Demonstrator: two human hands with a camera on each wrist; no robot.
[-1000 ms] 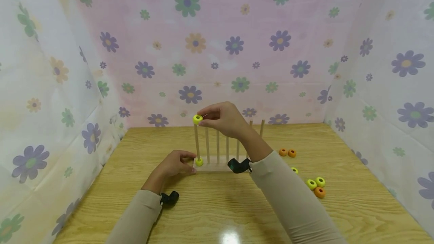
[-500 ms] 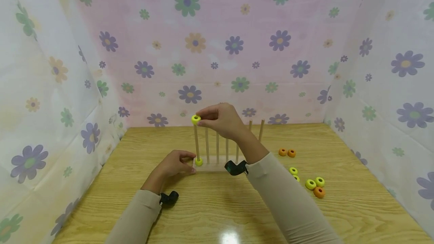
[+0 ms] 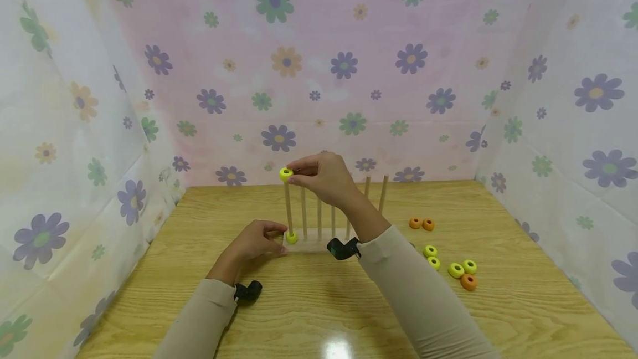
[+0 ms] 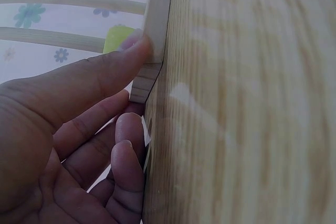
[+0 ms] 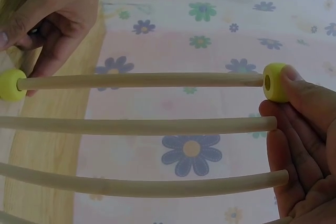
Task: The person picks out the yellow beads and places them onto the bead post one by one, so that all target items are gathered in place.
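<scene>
My right hand (image 3: 326,179) pinches a yellow ring (image 3: 286,174) at the top of the leftmost peg (image 3: 288,209). In the right wrist view that ring (image 5: 282,90) meets the peg's tip, its hole facing the peg; whether the tip is inside, I cannot tell. Another yellow ring (image 3: 291,237) sits at the foot of the same peg. My left hand (image 3: 254,240) grips the left end of the wooden base (image 3: 311,245); in the left wrist view the thumb lies on one side of the base (image 4: 157,24), fingers on the other.
More upright pegs (image 3: 384,195) stand in a row to the right, partly behind my right arm. On the table (image 3: 309,303), right of the rack, lie several yellow rings (image 3: 456,270), two orange rings (image 3: 415,223) farther back and one orange ring (image 3: 468,282) nearer. Flowered cloth surrounds the table.
My right hand and the pinched ring have shifted slightly left in the head view, the ring staying by the peg's top. The left hand keeps its grip on the base.
</scene>
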